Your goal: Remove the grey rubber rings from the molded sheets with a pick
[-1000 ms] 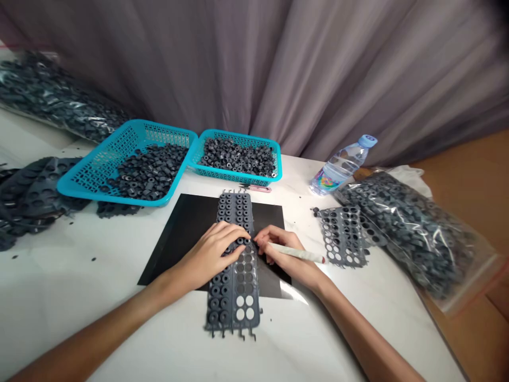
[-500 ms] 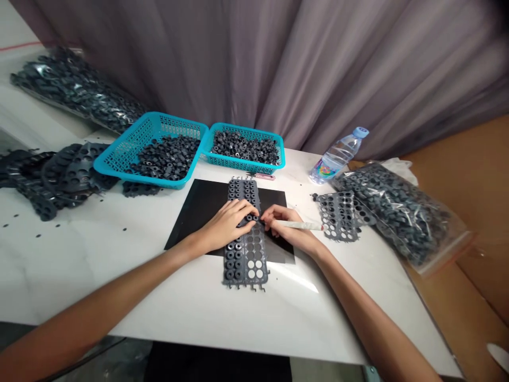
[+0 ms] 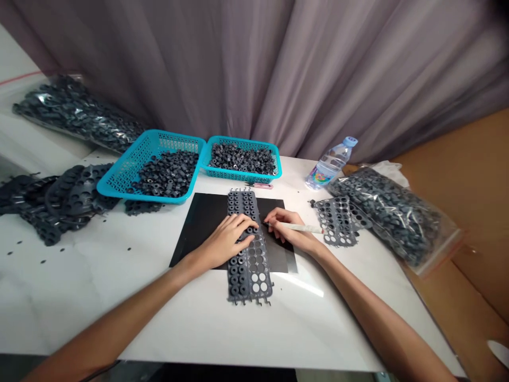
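Observation:
A long grey moulded strip of small ring parts (image 3: 247,249) lies lengthwise on a black mat (image 3: 207,223) at the table's middle. My left hand (image 3: 226,240) rests flat on the strip's middle, fingers stretched over the rings. My right hand (image 3: 289,229) sits just right of the strip, fingers pinched on a thin white pen-like tool (image 3: 300,228) whose tip points at the strip. Several holes at the strip's near right end show white.
Two turquoise baskets (image 3: 131,175) (image 3: 274,170) of loose grey rings stand behind the mat. A second holed strip (image 3: 336,220), a clear bag of parts (image 3: 393,215) and a water bottle (image 3: 330,164) lie right. Emptied frames (image 3: 55,199) and another bag (image 3: 75,114) lie left.
The view has pulled back and shifted, showing more of the table's near edge. Both hands stay at the strip's middle; the right hand has drawn slightly away from the left.

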`<move>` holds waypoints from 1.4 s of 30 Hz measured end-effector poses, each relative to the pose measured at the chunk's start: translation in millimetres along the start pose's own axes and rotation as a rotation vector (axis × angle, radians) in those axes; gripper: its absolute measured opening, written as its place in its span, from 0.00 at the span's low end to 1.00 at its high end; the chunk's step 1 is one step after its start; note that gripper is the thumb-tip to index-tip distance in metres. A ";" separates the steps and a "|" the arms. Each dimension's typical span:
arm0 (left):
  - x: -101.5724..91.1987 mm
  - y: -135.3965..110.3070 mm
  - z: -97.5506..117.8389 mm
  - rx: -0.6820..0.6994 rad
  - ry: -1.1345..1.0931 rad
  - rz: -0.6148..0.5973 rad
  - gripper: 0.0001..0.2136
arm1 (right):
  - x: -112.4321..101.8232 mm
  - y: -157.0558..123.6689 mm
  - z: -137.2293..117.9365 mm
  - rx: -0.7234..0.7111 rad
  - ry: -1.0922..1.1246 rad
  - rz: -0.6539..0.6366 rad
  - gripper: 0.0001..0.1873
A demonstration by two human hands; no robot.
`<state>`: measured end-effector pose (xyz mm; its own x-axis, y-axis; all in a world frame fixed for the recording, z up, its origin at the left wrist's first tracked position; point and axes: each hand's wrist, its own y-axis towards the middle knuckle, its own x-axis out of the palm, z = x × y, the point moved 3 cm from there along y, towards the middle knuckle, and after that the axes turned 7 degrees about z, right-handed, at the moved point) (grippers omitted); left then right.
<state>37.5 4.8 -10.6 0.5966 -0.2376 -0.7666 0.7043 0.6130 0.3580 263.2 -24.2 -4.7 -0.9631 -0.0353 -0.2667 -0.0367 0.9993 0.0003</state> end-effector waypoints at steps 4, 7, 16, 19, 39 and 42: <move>1.1 3.5 0.9 -0.002 -0.001 0.001 0.10 | -1.1 -2.9 -0.4 -0.046 -0.063 -0.009 0.14; 1.1 5.6 2.4 -0.004 0.021 -0.009 0.09 | -1.1 -4.4 0.0 -0.052 -0.085 -0.005 0.14; 1.2 0.7 2.3 0.043 0.064 -0.015 0.12 | 0.1 2.7 3.3 0.009 -0.019 0.021 0.15; 1.0 -0.4 2.5 0.045 0.090 -0.023 0.12 | 0.8 3.4 2.7 0.009 -0.013 0.028 0.15; -0.2 2.7 2.8 0.015 0.062 -0.055 0.10 | 8.8 -5.7 7.7 0.016 -0.077 0.033 0.10; -0.4 2.6 2.5 0.009 0.064 -0.062 0.11 | 9.1 -3.8 9.2 0.038 -0.070 0.052 0.10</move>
<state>40.1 4.7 -8.1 0.5258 -0.2266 -0.8199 0.7431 0.5915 0.3131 257.0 -28.2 -16.0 -0.9424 0.0159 -0.3341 0.0239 0.9995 -0.0200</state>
